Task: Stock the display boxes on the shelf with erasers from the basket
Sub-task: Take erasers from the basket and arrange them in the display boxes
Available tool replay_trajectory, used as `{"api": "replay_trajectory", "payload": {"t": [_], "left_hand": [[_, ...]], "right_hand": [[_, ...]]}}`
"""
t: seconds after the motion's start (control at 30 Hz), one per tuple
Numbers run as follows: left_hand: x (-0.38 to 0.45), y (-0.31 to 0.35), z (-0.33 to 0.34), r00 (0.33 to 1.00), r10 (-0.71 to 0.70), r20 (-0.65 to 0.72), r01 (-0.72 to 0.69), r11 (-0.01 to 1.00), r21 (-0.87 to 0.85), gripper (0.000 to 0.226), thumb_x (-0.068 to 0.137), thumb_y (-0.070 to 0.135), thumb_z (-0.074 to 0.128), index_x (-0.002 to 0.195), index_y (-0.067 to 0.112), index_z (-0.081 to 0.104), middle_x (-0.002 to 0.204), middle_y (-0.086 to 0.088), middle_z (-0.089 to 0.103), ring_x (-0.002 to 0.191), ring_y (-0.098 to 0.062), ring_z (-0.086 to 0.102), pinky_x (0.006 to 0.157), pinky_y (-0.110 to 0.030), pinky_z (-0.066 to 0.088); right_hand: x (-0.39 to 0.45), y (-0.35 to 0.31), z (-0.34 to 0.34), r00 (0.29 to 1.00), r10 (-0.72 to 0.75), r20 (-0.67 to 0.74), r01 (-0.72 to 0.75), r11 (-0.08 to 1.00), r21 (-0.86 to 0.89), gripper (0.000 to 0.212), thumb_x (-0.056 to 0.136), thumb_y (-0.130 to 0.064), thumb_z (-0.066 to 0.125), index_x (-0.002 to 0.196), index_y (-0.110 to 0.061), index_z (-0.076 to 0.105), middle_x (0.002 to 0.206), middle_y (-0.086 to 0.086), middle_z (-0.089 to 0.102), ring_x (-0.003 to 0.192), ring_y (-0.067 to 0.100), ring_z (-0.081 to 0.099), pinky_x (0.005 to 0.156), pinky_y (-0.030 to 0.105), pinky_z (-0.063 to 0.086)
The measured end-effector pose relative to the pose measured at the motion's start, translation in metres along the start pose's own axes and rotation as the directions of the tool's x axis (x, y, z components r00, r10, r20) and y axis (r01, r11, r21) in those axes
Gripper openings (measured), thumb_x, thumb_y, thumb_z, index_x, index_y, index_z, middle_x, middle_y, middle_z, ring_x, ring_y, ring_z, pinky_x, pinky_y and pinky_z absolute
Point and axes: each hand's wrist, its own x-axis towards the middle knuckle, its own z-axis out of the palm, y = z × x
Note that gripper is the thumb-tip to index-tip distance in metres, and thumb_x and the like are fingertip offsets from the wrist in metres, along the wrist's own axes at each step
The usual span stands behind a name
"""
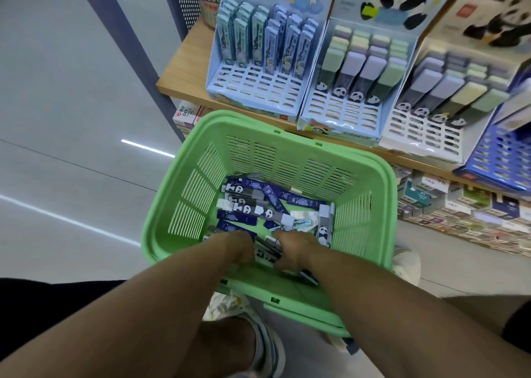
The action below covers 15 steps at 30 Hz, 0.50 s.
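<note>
A green plastic basket [287,159] sits on the floor below the shelf, holding several long erasers [253,208] in dark blue and panda-print sleeves. Both my hands are down inside its near end. My left hand [238,248] is curled among the erasers, its fingers hidden. My right hand [293,251] is closed around dark erasers that stick out under it toward the basket's near wall. On the wooden shelf [178,70] stand three display boxes: a blue one [253,90] with boxed erasers, and two panda boxes [342,113] [425,130] with pastel erasers in the back rows.
The front slots of each display box hold nothing. A dark blue display box [500,159] stands at the far right. A lower shelf [459,213] carries small packaged goods. My shoes [258,340] stand on the grey floor under the basket.
</note>
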Motion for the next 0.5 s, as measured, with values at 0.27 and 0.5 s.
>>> {"api": "replay_trajectory", "payload": {"t": [0.27,0.5], "left_hand": [[-0.020,0.014,-0.022,0.991,-0.075,-0.107,-0.048,0.552,-0.832,0.083,0.090,0.070,0.048,0.145,0.008,0.044,0.147,-0.014,0.046,0.126,-0.031,0.049,0.101,-0.039,0.042],[-0.034,0.036,-0.047,0.981,-0.051,-0.189,-0.188,0.024,-0.982,0.041,0.085,0.040,0.072,0.103,0.003,0.072,0.091,-0.011,0.076,0.084,-0.024,0.072,0.073,-0.034,0.059]], "right_hand": [[-0.015,-0.001,-0.038,0.980,0.183,-0.084,-0.095,0.789,0.607,0.049,0.076,-0.037,0.078,0.115,-0.025,0.051,0.099,0.001,0.070,0.088,0.018,0.067,0.075,0.034,0.056],[-0.029,-0.024,-0.090,1.000,0.011,-0.010,0.002,0.577,0.817,0.027,0.089,-0.019,0.077,0.112,-0.013,0.064,0.082,-0.004,0.073,0.074,0.007,0.068,0.065,0.025,0.055]]}}
